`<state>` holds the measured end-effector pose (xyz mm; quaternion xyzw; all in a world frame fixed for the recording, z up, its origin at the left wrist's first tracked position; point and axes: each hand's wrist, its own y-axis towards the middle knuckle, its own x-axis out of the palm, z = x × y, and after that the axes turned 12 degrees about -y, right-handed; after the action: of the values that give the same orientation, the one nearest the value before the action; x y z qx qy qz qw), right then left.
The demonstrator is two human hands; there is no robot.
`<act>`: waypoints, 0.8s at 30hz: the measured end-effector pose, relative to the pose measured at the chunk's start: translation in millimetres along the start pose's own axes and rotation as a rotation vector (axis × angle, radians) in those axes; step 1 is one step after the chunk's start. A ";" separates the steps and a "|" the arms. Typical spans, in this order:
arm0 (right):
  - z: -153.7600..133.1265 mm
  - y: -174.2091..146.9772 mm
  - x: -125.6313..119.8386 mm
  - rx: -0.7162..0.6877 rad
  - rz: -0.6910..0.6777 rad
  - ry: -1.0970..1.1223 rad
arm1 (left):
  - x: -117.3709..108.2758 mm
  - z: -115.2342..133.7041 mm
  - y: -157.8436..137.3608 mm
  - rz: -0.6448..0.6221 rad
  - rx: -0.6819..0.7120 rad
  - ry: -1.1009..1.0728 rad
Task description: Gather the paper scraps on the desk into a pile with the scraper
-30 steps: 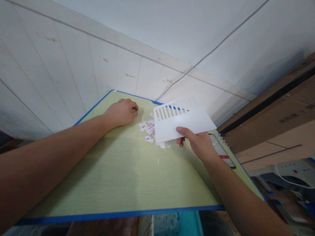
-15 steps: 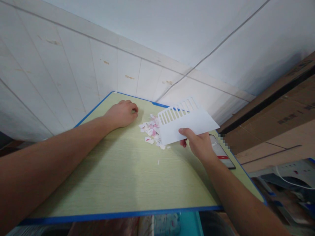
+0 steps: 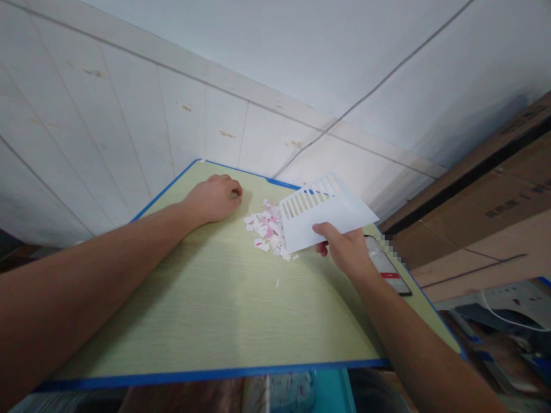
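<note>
My right hand point(image 3: 344, 246) grips a white sheet of paper point(image 3: 322, 223) by its near edge, thumb on top. A row of slots is cut along the sheet's far side. The sheet is tilted above the table, and its left edge overlaps a pile of torn paper scraps point(image 3: 266, 226), white with some pink, in my view. My left hand point(image 3: 215, 198) rests on the table to the left of the pile. Its fingers are curled in, with a small gap by the thumb and nothing seen in them.
The pale green table point(image 3: 202, 321) has a blue edge and stands against a white panelled wall point(image 3: 181, 126). A phone point(image 3: 394, 275) lies beyond my right wrist. Cardboard boxes point(image 3: 486, 195) are at the right. A grey cable point(image 3: 370, 94) runs down the wall. One thin scrap point(image 3: 278, 283) lies apart.
The white sheet has shifted slightly to the right and tilted a little, showing more of the scraps. My left hand has stayed in place.
</note>
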<state>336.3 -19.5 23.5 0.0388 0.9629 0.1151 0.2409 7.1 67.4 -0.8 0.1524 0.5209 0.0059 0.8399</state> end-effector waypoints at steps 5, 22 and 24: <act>0.9 1.2 -0.6 0.001 0.003 0.008 | -0.7 1.4 -0.6 -0.008 0.000 -0.008; 2.0 2.4 0.5 0.017 -0.007 -0.024 | 2.0 -1.3 1.5 -0.002 0.003 -0.002; 0.2 2.1 0.4 0.015 0.015 -0.020 | 2.1 -1.8 1.7 -0.002 0.002 -0.003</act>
<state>336.1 -17.4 23.7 0.0492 0.9609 0.1095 0.2494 6.8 69.9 -2.9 0.1529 0.5199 0.0042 0.8404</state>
